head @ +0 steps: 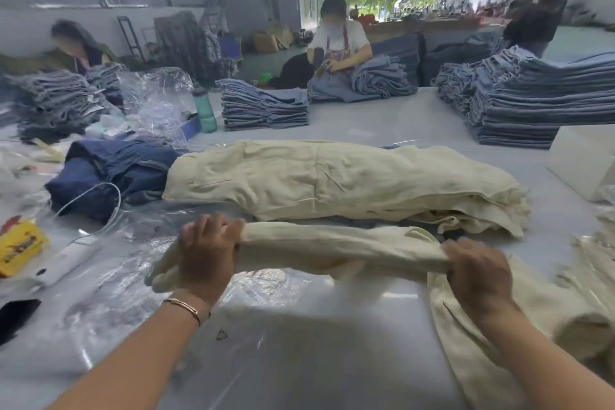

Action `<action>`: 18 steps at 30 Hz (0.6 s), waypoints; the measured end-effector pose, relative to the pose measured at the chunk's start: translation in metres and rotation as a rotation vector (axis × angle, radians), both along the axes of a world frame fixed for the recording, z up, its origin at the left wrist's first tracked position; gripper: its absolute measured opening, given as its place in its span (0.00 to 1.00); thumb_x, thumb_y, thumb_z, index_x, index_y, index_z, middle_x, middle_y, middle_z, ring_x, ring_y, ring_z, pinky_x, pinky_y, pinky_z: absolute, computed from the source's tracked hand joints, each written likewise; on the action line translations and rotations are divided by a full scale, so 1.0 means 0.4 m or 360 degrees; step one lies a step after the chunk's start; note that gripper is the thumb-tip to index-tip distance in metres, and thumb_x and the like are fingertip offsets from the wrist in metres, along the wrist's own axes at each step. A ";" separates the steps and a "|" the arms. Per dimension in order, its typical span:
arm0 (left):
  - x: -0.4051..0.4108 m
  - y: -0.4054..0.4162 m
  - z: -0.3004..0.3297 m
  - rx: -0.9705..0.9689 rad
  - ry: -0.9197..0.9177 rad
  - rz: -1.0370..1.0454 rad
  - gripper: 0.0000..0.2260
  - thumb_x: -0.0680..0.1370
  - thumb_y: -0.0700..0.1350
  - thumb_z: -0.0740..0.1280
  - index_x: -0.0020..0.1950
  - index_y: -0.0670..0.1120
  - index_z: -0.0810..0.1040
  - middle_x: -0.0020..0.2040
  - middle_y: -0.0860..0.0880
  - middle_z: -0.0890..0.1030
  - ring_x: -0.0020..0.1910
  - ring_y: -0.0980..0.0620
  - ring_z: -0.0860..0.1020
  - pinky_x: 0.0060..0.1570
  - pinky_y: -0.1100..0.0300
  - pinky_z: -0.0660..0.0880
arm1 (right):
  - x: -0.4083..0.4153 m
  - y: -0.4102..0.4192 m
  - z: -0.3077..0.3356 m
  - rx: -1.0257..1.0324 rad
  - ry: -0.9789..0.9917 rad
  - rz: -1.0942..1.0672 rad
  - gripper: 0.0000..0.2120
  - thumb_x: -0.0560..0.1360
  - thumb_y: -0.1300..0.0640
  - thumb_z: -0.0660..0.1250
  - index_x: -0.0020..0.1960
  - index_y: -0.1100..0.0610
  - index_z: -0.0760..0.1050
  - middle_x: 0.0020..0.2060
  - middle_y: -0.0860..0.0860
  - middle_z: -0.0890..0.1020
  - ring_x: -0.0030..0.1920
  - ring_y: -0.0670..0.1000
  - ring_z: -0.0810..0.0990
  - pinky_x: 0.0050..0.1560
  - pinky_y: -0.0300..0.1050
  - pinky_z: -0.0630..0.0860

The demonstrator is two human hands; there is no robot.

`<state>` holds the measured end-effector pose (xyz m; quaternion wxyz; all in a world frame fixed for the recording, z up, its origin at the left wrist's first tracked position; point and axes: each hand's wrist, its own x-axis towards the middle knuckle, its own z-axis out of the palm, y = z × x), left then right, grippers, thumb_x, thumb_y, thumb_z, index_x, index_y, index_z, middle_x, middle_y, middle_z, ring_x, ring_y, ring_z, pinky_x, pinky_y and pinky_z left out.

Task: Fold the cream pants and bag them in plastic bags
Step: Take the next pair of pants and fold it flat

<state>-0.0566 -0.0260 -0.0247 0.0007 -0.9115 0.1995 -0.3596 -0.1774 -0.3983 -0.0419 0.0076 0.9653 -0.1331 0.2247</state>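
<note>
I hold one pair of cream pants (332,248) stretched sideways a little above the table. My left hand (206,250) grips its left end and my right hand (476,271) grips the right part, from which more cream cloth hangs down toward the lower right. Just behind lies a long pile of cream pants (332,180). Clear plastic bags (266,286) are spread flat on the table under and in front of my hands.
Dark blue garments (109,170) lie at the left of the cream pile. A yellow packet (20,245), a white device with a cable (63,263) and a black object (16,316) sit at the left. Stacks of blue jeans (539,100), a green bottle (204,110) and other workers are further back.
</note>
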 end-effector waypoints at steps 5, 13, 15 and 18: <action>-0.017 -0.021 0.169 -0.0377 -0.0452 -0.0168 0.12 0.70 0.41 0.62 0.50 0.44 0.80 0.44 0.42 0.75 0.45 0.43 0.70 0.47 0.49 0.65 | -0.005 -0.076 0.235 -0.0087 -0.0932 -0.0069 0.08 0.68 0.61 0.62 0.41 0.60 0.80 0.33 0.60 0.79 0.35 0.63 0.77 0.40 0.54 0.69; 0.054 0.044 0.174 -0.0371 -0.0280 0.0005 0.11 0.68 0.43 0.61 0.45 0.41 0.79 0.41 0.40 0.73 0.44 0.39 0.73 0.42 0.47 0.69 | 0.143 0.009 0.209 0.0065 -0.0639 -0.0095 0.06 0.69 0.63 0.67 0.45 0.60 0.75 0.44 0.60 0.78 0.48 0.60 0.74 0.51 0.51 0.59; 0.096 0.071 0.098 -0.0208 0.0136 0.0219 0.14 0.68 0.41 0.63 0.51 0.42 0.80 0.48 0.39 0.75 0.50 0.38 0.73 0.46 0.46 0.70 | 0.184 0.038 0.125 0.0001 0.0102 -0.0093 0.17 0.69 0.58 0.67 0.57 0.58 0.71 0.56 0.58 0.74 0.58 0.59 0.71 0.56 0.53 0.62; 0.122 0.122 -0.029 -0.0020 0.0883 0.0465 0.21 0.69 0.43 0.67 0.62 0.52 0.76 0.63 0.48 0.71 0.63 0.44 0.66 0.60 0.51 0.66 | 0.197 0.045 -0.013 -0.0053 0.1091 0.0040 0.30 0.70 0.46 0.68 0.68 0.51 0.62 0.66 0.53 0.67 0.68 0.56 0.64 0.64 0.54 0.64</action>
